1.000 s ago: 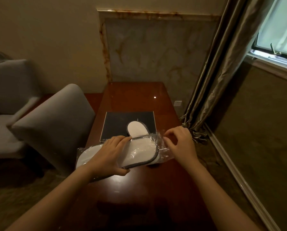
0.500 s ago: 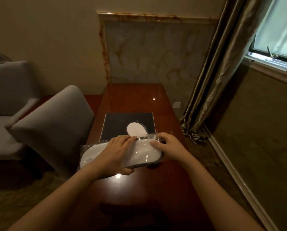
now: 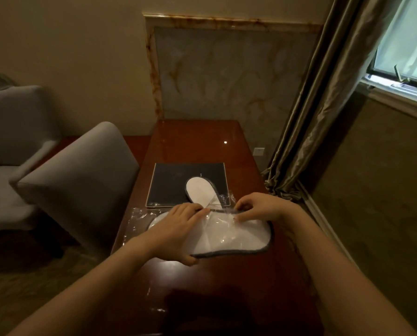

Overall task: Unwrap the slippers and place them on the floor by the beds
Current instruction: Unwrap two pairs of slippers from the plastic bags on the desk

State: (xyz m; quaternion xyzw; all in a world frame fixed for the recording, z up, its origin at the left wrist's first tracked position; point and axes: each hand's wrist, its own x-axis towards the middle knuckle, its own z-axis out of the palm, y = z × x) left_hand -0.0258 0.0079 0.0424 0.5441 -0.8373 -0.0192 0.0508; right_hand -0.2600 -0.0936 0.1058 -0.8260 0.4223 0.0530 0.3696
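A white slipper with a dark grey rim (image 3: 236, 238) lies across the red-brown desk (image 3: 195, 146), partly inside a clear plastic wrapper (image 3: 137, 219). My left hand (image 3: 178, 231) presses and grips the slipper's left half through the plastic. My right hand (image 3: 260, 207) pinches the wrapper's edge at the slipper's far side. The slipper's right end sticks out bare of plastic. A second white slipper (image 3: 200, 192), unwrapped, rests on a black mat (image 3: 171, 183) just behind my hands.
A grey upholstered chair (image 3: 81, 180) stands tight against the desk's left edge, with another grey armchair (image 3: 11, 141) further left. A heavy curtain (image 3: 316, 117) hangs at the right beside a window (image 3: 406, 49). Carpeted floor (image 3: 372, 214) runs along the right.
The slipper has slid rightward out of the wrapper, so its right end is bare now. My right hand moved from the slipper's end to the wrapper's far edge.
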